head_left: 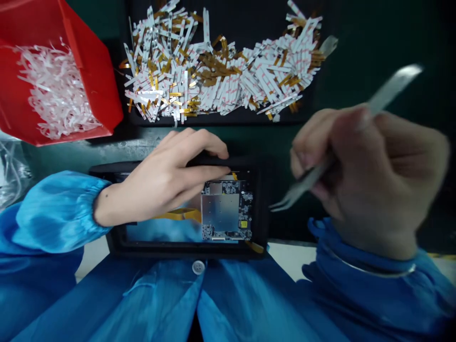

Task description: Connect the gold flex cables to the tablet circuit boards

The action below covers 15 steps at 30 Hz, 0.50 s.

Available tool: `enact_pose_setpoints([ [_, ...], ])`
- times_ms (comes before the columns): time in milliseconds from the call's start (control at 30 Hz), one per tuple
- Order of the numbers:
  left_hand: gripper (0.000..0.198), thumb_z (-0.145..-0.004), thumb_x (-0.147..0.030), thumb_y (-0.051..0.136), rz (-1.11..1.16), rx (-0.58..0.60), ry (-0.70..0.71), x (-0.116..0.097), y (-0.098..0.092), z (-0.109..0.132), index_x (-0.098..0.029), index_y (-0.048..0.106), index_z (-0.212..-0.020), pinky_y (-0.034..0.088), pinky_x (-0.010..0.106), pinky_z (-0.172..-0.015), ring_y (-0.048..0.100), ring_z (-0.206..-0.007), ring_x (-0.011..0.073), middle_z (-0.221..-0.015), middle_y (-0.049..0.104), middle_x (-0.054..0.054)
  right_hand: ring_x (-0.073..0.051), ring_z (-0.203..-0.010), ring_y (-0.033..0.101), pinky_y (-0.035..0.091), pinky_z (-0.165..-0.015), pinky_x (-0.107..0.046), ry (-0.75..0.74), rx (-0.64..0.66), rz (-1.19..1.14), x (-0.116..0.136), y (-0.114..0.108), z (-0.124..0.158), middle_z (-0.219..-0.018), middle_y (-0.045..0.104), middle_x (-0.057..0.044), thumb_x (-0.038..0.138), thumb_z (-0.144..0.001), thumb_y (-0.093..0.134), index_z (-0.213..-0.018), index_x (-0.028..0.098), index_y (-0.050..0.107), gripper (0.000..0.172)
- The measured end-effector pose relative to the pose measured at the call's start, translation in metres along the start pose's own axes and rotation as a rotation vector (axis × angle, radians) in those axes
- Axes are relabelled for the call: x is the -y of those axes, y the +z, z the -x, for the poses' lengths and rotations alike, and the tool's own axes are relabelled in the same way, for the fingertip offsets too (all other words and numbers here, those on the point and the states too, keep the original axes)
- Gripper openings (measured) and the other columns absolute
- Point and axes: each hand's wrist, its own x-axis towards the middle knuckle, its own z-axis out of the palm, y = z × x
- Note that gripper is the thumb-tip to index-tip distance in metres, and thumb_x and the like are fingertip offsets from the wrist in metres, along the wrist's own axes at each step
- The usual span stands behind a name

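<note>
Resting palm down, the left hand (174,175) reaches across the black frame (178,250), which lies close against the person's front; one fingertip sits at the far edge of the circuit board (221,211), beside a small gold tab (234,175), while another finger bends over the frame's far rim. Whether those fingers pinch anything or merely press, I cannot tell. The right hand (377,171) is clamped on the tweezers (297,192), thumb against the shaft, their tips slightly apart and clear of the frame's right side. Good handling here would probably mean light, flat pressure from the left fingertip, so that the board does not flex and the tab does not crease. The tweezers look best brought in low and slanted, with their points well away from the tiny parts and from the gold ribbon (178,214) under the left hand. A fingertip hides part of the board's edge, so a clear look before any contact would help. Beyond the frame, the black tray (245,23) holds heaped strips (228,90).
</note>
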Motion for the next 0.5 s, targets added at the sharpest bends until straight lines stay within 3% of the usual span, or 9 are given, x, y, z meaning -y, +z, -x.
enact_pose_setpoints([
  [67, 0.024, -0.1, -0.021, 0.047, 0.016, -0.061, -0.016, -0.0023, -0.0002, 0.0018, -0.019, 0.069, -0.11, 0.056, 0.039, -0.094, 0.061, -0.113, 0.0204, -0.122, 0.063, 0.01, -0.008, -0.041, 0.051, 0.03, -0.031, -0.025, 0.07, -0.002, -0.218, -0.0018, 0.0064, -0.003, -0.07, 0.059, 0.002, 0.038, -0.098, 0.055, -0.077, 0.024, 0.054, 0.025],
  [133, 0.019, -0.099, -0.019, 0.05, -0.007, -0.103, -0.038, -0.0047, 0.0002, 0.0036, -0.018, 0.068, -0.105, 0.055, 0.036, -0.095, 0.06, -0.115, 0.019, -0.121, 0.062, 0.01, -0.011, -0.046, 0.061, 0.042, -0.034, -0.023, 0.113, 0.037, -0.337, -0.0038, 0.0088, -0.0053, -0.075, 0.065, 0.003, 0.029, -0.091, 0.067, -0.087, 0.025, 0.054, 0.013],
  [233, 0.013, -0.097, -0.017, 0.053, -0.083, -0.094, -0.075, -0.0073, 0.0019, 0.0062, -0.019, 0.064, -0.103, 0.054, 0.037, -0.092, 0.06, -0.113, 0.0199, -0.122, 0.062, 0.009, -0.014, -0.055, 0.067, 0.053, -0.043, -0.025, 0.11, 0.041, -0.33, -0.0055, 0.0082, -0.0058, -0.077, 0.067, 0.004, 0.023, -0.086, 0.072, -0.092, 0.027, 0.053, 0.02],
  [500, 0.007, -0.096, -0.016, 0.05, -0.334, -0.088, 0.061, -0.0053, 0.0075, 0.0042, -0.015, 0.056, -0.101, 0.049, 0.037, -0.077, 0.066, -0.102, 0.0251, -0.116, 0.067, 0.011, -0.016, -0.06, 0.07, 0.057, -0.049, -0.028, 0.112, 0.035, -0.292, -0.0054, 0.0105, -0.0039, -0.077, 0.069, 0.004, 0.024, -0.086, 0.073, -0.093, 0.028, 0.054, 0.02],
])
